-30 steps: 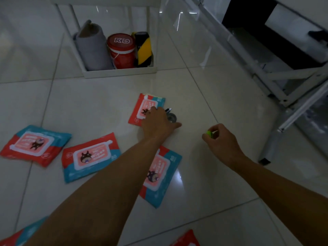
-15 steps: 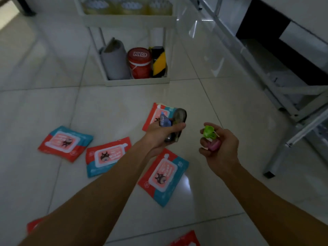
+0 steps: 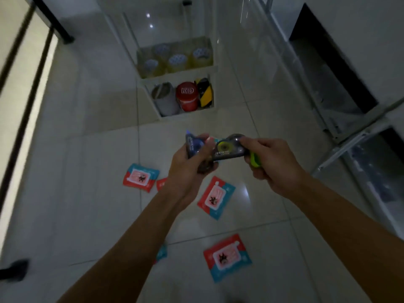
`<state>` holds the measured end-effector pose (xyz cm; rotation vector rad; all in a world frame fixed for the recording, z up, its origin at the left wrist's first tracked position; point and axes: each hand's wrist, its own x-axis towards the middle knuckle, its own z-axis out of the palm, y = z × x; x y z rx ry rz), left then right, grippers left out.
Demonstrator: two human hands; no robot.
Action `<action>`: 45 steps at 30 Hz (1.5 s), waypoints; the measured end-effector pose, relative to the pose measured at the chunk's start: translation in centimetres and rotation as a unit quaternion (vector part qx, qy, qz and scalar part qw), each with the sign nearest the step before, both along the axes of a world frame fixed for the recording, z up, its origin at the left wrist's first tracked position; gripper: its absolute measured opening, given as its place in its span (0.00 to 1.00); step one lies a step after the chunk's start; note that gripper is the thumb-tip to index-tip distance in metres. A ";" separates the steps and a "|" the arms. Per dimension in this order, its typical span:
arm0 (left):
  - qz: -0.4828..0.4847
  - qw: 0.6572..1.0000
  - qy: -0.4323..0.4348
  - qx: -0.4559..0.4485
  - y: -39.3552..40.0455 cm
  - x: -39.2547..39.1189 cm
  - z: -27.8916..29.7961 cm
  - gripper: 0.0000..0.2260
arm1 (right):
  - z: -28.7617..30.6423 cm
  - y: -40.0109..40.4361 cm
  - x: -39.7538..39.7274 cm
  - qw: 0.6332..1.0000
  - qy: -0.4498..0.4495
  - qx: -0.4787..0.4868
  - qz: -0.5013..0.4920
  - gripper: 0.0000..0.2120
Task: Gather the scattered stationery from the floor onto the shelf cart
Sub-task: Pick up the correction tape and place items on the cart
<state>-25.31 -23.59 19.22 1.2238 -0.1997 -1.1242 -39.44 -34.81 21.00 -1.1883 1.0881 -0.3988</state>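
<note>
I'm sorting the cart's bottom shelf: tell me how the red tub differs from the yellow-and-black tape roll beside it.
The red tub is plain red with white lettering on its lid; the tape roll is striped yellow and black. The tub looks wider, the roll thinner. The tub shows its lid; the roll stands on edge. Both sit side by side on the shelf cart's bottom shelf, and look to be touching.

Two bare forearms, left hand (image 3: 188, 169), right hand (image 3: 273, 165), sleeveless

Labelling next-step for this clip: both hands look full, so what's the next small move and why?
Probably carry the load forward to the shelf cart and set it down. The left hand grips a blue item, the right hand a green one, and both are on the correction tape; neither can take the packets on the floor.
</note>
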 end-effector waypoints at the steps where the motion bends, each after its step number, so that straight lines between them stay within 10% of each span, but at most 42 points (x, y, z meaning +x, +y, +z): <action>1: 0.026 0.998 0.056 -0.023 -0.2 0.0 2.1 0.20 | 2.4 -0.1 0.2 0.999 -0.027 0.032 -0.024 0.13; 24: 0.137 0.978 -0.100 -0.121 -11.3 15.3 34.9 0.17 | 32.1 -10.1 16.5 0.992 -0.107 0.061 0.034 0.18; 38: 0.000 0.983 -0.179 -0.030 -19.6 36.1 42.8 0.23 | 42.0 -20.6 37.2 0.972 -0.018 -0.146 0.185 0.15; 43: -0.022 0.987 -0.161 0.017 -21.4 39.5 43.2 0.07 | 42.5 -23.4 41.0 0.972 0.019 -0.112 0.204 0.12; 45: -0.025 0.956 -0.279 0.087 -21.6 40.9 42.6 0.06 | 42.1 -23.6 41.6 0.977 0.043 -0.094 0.185 0.10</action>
